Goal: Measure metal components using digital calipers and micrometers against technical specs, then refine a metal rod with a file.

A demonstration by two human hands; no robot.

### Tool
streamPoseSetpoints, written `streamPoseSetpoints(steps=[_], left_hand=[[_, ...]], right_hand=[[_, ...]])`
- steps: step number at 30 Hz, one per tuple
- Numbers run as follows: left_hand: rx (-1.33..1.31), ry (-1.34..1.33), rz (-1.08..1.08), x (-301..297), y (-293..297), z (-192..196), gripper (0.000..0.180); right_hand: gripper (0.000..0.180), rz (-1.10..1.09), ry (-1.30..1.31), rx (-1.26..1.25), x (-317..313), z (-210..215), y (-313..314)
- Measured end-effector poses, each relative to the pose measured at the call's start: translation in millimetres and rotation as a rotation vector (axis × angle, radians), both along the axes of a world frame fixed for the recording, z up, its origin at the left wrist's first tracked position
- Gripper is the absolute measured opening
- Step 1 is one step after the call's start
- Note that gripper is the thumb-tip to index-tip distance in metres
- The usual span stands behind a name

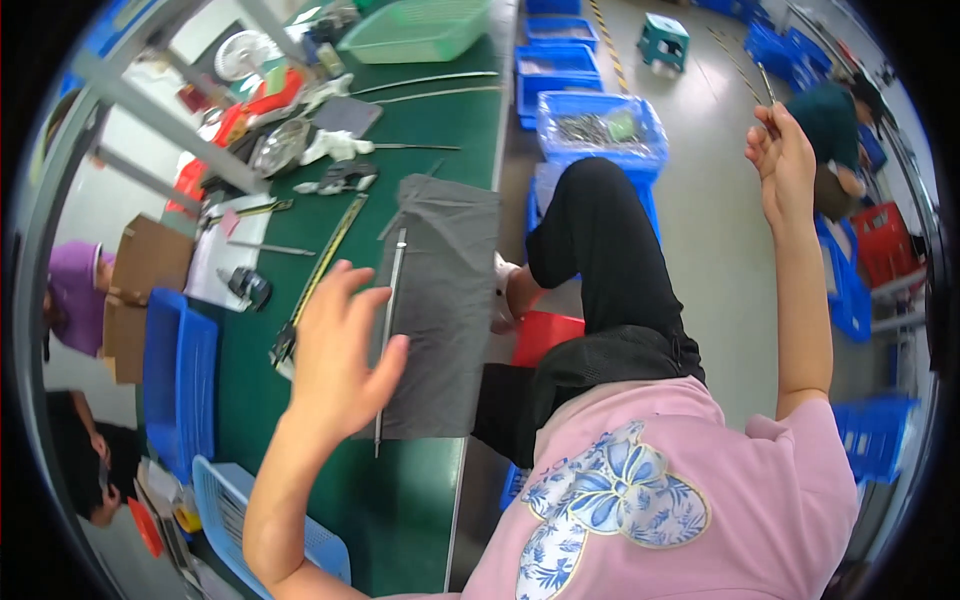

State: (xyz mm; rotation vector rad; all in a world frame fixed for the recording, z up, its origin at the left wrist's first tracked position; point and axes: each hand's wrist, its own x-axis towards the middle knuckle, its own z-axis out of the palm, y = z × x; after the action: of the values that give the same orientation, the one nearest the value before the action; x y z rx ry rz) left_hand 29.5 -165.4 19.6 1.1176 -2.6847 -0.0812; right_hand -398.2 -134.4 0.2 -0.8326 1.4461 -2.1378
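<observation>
workbench point(400, 535) with a green top ran up the left of the view, seen by a person in a pink shirt point(780, 500). a slim metal rod point(390, 315) lay lengthwise along the left part of a dark grey sheet point(445, 300) at the bench's right edge.

the left hand point(340, 345) was over the rod, fingers spread and loosely bent, with nothing visible in its grip; its thumb hid a short stretch of the rod, and whether they touched could not be told. the right hand point(787, 160), raised well off to the right, pinched a thin stick-like piece point(766, 85) at the fingertips.

close on the left hand's far side, a yellow tape measure point(335, 250) slanted across the bench. beyond it lay a grey-and-black glove point(345, 178) and a white glove point(335, 147). a blue bin point(180, 385) and a light blue basket point(320, 545) crowded the left, the basket partly behind the left forearm. blue crates, one plastic-lined point(600, 150), and a teal stool point(663, 45) stood on the floor.
</observation>
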Motion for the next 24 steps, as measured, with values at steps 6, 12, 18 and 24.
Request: streamPoseSetpoints(steps=[6, 12, 18, 24], left_hand=[[0.083, -0.069, -0.234, -74, 8, -63, 0.044], [-0.141, -0.26, -0.106, -97, -6, -93, 0.028], [-0.133, -0.212, -0.046, -104, -1, -97, 0.024], [-0.15, -0.252, -0.044, -113, 5, -96, 0.024]], right_hand=[[0.02, -0.241, -0.014, 0.102, -51, -29, 89], [0.021, -0.331, -0.042, 0.125, -100, -32, 92], [0.025, -0.025, 0.098, 0.117, -96, -26, 32], [0.022, -0.052, 0.334, 0.045, -100, -5, 52]])
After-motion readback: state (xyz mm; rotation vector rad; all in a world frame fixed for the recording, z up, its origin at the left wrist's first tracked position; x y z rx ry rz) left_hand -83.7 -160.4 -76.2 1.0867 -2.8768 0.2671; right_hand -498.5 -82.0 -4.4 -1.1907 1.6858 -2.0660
